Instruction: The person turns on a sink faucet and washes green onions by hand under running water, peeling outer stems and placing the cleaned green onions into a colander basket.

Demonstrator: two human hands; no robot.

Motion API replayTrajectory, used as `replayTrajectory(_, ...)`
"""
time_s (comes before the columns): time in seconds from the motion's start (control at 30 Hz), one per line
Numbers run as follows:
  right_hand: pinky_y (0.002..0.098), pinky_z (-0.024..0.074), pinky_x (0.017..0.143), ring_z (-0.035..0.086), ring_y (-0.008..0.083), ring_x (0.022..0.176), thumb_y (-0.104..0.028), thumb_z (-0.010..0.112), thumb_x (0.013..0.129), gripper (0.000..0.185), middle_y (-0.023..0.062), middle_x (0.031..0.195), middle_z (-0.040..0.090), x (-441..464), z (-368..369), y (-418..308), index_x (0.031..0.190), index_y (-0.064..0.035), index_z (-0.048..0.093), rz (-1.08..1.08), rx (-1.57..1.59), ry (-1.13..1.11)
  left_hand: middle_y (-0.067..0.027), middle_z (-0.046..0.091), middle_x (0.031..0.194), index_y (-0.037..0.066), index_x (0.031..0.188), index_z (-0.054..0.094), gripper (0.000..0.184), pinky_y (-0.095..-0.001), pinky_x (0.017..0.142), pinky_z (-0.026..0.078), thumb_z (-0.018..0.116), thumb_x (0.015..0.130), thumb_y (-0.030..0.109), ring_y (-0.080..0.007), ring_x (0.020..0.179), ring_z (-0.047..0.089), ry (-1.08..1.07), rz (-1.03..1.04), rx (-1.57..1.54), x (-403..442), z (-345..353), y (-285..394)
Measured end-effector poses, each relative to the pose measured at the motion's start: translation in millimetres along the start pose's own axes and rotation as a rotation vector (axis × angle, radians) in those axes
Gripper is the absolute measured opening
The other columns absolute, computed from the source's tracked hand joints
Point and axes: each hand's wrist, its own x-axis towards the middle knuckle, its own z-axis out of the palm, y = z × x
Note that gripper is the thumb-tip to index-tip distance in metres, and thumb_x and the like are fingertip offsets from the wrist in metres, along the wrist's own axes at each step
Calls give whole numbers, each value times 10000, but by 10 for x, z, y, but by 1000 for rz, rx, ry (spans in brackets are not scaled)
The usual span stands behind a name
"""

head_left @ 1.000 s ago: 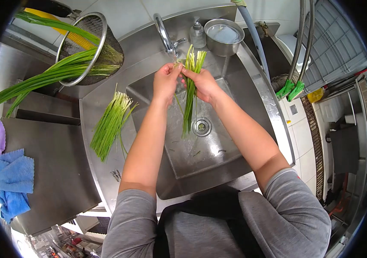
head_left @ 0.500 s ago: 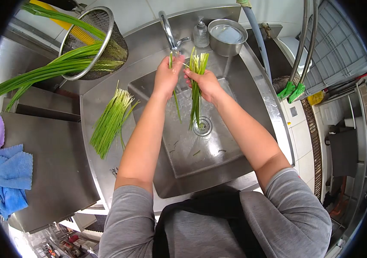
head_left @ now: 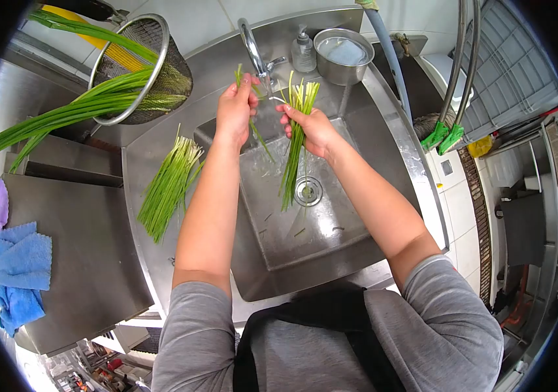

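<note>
My left hand is closed around a few thin garlic chive stalks, held just left of the tap. A thicker bunch of garlic chives hangs from my right hand, pale ends up and green tips down over the sink drain. The fingertips of that hand pinch near the top of the bunch. Below the tap, water wets the steel sink, where several loose green bits lie. Another pile of chives rests on the sink's left ledge.
A mesh strainer with long green leaves leans at the back left. Behind the sink stand a soap bottle and a metal pot. Blue cloths lie on the left steel counter. A grey hose hangs at the right.
My left hand has moved left and slightly up with its few stalks, away from the bunch. My right hand stays nearly in place, its bunch hanging slightly more to the left.
</note>
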Motion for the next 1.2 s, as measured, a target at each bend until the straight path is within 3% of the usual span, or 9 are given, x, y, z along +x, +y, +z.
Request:
replayTrajectory(0.13, 259, 429, 606, 503, 118, 661, -286, 509, 924, 279, 17, 790, 569, -29, 27, -59, 1028, -50, 615, 9, 45, -31, 28, 555, 733, 77, 863, 631, 262, -225, 567, 353, 543, 905, 320, -62, 621, 408, 114, 130, 374, 34, -61, -287)
replayTrajectory(0.23, 270, 433, 623, 529, 123, 692, -299, 480, 933, 292, 32, 807, 586, -17, 62, -98, 1026, -58, 616, 6, 81, -18, 57, 442, 627, 96, 883, 606, 249, -195, 478, 296, 550, 903, 338, -37, 567, 380, 13, 1, 312, -74, -4, -293)
replayTrajectory(0.4, 281, 444, 653, 560, 131, 747, -289, 480, 931, 289, 38, 832, 613, 42, 58, -60, 1039, -50, 603, -8, 73, -2, 15, 564, 729, 26, 946, 612, 245, -233, 554, 390, 561, 904, 262, -60, 615, 460, -193, 38, 75, -184, 240, -329)
replayTrajectory(0.63, 283, 447, 716, 581, 151, 847, -269, 467, 939, 317, 77, 971, 635, -38, 82, -87, 1132, -41, 572, 33, -47, -74, -19, 568, 763, 22, 993, 588, 226, -248, 573, 404, 534, 915, 226, -73, 612, 476, -66, -71, -87, -71, 151, -216)
replayTrajectory(0.7, 289, 449, 719, 583, 152, 855, -261, 475, 933, 306, 80, 971, 640, -49, 67, -30, 1100, -31, 589, -1, -68, -40, -34, 567, 788, 30, 1008, 579, 220, -266, 550, 425, 533, 914, 223, -84, 570, 477, 75, 54, -216, 60, 115, -305)
replayTrajectory(0.8, 308, 458, 749, 585, 166, 898, -244, 482, 929, 306, 91, 1005, 638, -3, 23, 67, 1085, -9, 599, -59, -146, -40, -29, 565, 753, 27, 982, 589, 253, -264, 507, 424, 531, 912, 262, -86, 528, 476, 58, 112, 106, 46, 138, -397)
replayTrajectory(0.97, 336, 474, 807, 584, 204, 970, -217, 484, 931, 308, 105, 1069, 621, -39, -5, 58, 1097, 22, 585, -30, -169, -71, 22, 508, 653, 52, 947, 628, 313, -221, 475, 363, 527, 904, 346, -72, 484, 386, -62, 6, 143, -159, 299, -190)
replayTrajectory(1.1, 327, 487, 801, 585, 207, 965, -236, 493, 930, 330, 109, 1070, 613, -99, -82, 62, 1119, 27, 553, 52, -71, -98, -1, 569, 791, 93, 995, 588, 260, -188, 528, 320, 491, 932, 327, -62, 550, 348, -102, -44, 164, -64, 191, -164)
replayTrajectory(1.2, 319, 491, 786, 585, 209, 958, -258, 500, 928, 353, 112, 1067, 610, -123, -191, 107, 1140, 22, 534, 125, -22, -90, 18, 540, 801, 111, 958, 522, 262, -246, 677, 374, 440, 950, 360, -82, 722, 407, -348, 141, 208, -81, 261, -181)
